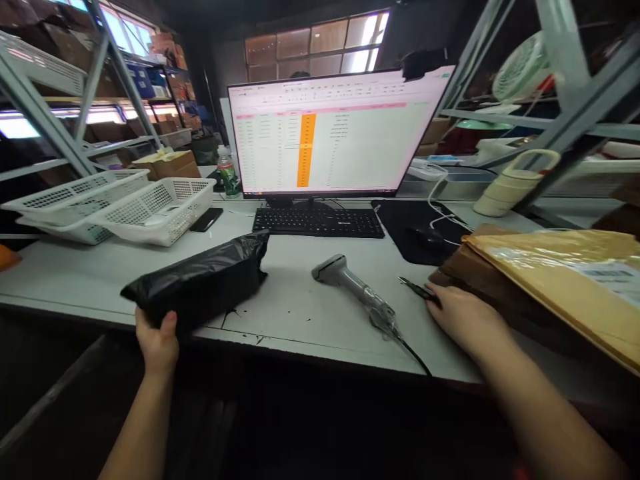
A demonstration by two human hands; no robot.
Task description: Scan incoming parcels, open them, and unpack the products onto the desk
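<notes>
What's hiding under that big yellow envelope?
A brown parcel pokes out under the yellow envelope, by the right hand. The rest is covered. The left hand holds a black bag.

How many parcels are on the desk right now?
3. A black bag gripped by the left hand at the front edge; a yellow mailer far right atop a brown parcel. Others may be hidden underneath.
</notes>
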